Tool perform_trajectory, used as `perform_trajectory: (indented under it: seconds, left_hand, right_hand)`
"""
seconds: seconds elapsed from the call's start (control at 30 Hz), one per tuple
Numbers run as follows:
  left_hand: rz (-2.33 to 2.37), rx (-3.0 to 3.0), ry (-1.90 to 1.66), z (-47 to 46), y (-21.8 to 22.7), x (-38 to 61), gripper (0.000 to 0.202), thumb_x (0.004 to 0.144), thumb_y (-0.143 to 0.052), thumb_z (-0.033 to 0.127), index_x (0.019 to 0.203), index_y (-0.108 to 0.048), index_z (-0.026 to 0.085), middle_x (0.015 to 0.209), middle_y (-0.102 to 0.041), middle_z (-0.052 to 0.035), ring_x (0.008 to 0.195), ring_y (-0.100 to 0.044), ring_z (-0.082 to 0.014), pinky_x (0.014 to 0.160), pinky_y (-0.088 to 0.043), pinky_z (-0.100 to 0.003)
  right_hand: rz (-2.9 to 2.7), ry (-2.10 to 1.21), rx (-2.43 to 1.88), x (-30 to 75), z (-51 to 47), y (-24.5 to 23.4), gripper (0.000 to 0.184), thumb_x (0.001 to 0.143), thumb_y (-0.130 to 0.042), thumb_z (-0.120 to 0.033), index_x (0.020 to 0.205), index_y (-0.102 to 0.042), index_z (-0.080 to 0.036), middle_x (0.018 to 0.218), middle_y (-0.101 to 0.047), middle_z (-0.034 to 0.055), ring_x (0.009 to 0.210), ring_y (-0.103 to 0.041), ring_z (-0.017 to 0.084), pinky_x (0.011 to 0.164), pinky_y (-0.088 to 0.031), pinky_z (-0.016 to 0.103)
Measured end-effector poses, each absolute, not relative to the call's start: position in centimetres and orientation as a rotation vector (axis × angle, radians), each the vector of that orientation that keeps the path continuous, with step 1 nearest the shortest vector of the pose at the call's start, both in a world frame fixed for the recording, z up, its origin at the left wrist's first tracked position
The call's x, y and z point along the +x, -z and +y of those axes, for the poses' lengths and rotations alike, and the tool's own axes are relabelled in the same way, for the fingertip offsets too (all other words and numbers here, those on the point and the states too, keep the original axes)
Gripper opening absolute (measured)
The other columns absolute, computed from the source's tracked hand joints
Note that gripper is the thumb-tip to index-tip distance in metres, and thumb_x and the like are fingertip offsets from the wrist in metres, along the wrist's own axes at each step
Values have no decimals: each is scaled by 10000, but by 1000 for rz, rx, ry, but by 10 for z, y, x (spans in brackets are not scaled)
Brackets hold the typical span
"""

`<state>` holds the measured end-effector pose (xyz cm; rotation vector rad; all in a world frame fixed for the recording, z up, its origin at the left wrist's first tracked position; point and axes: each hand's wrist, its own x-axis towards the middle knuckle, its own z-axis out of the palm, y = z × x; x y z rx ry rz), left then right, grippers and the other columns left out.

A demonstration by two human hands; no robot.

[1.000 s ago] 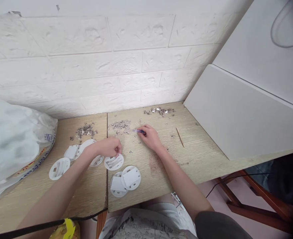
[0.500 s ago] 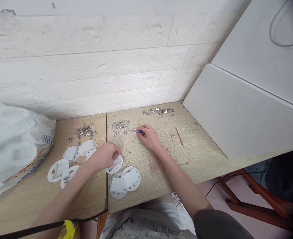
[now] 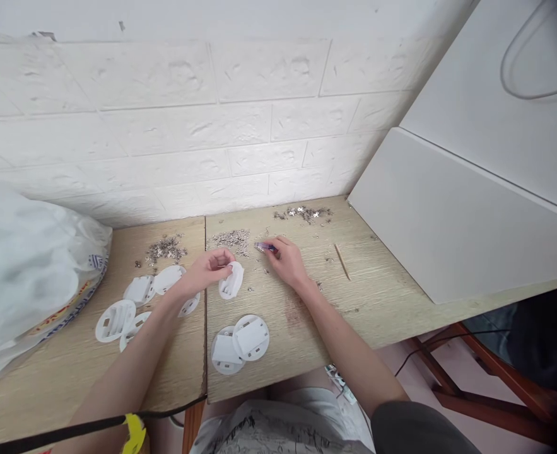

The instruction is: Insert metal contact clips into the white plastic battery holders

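Note:
My left hand grips a round white plastic cover by its edge. The cover is tilted, with its moulded, slotted side facing me. In my right hand is a small tool with a purple-blue body; its exact kind is too small to make out. The tool's tip points left, close to a pile of tiny metal parts. Two more white covers lie overlapping near the table's front edge. Several others lie left of the table seam, partly hidden by my left forearm.
More small metal pieces sit in a pile at the left and another by the wall. A thin wooden stick lies on the right. A large white plastic bag fills the left side, and a white panel stands at the right.
My left hand has raised the white cover off the table and brought it farther from me, tilting it up. My right hand has barely moved, still holding the small tool.

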<state>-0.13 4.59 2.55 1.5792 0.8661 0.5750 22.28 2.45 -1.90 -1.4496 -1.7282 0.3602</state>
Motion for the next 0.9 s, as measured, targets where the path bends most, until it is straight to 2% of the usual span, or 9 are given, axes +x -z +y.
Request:
perform_trajectory:
  seconds: [0.13,0.33,0.5,0.63,0.73,0.9]
  left_hand:
    - [900,1405,-742,50,-5,9,187,706,-680,304,787,-568,177,645,-582,21,533,-501,-86,491,-377,-193]
    - [942,1385,-798,48,-1,8,248,662,-726,340,775,-584,171,647,-611,9,536,-516,-91,510,-397,-204]
    - [976,1416,-789,44,-1,12,230,648,-715,310,775,-584,170,647,-610,12,558,-523,-100,525,-403,-214]
    - [1002,1472,-803,42,5,13,174,660,-671,238,792,-583,168,677,-604,14,597,-525,-99,552,-402,-211]
    - [1004,1502,-804,43,10,12,157,662,-648,208,797,-580,169,684,-594,17,611,-524,-100,562,-401,-211]
    - [1025,1488,-824,45,16,13,152,673,-644,230,803,-596,169,697,-604,14,617,-536,-104,582,-416,-220]
  right_hand:
    - [-1578,-238,-1482,235,29,17,206,840,-510,-175,965,-673,-167,903,-661,67,742,-577,167,719,-460,295]
    - [-1401,37,-1712,270,41,19,236,808,-470,-143,930,-672,-154,898,-646,96,858,-558,232,777,-448,357]
    - [-1516,287,-1928,284,57,23,361,812,-409,-72,1035,-682,-151,1126,-599,141,1043,-488,284,886,-405,416]
    - [-1612,304,-2031,285,69,26,445,810,-374,-29,1128,-656,-163,1245,-569,134,1103,-449,302,890,-380,435]
    - [-1640,259,-2059,285,74,27,442,827,-353,-33,1124,-658,-153,1180,-597,141,1074,-448,288,876,-372,420]
    - [-1678,215,-2022,289,72,28,415,790,-364,-9,1003,-695,-139,1016,-613,144,1001,-463,268,866,-375,408]
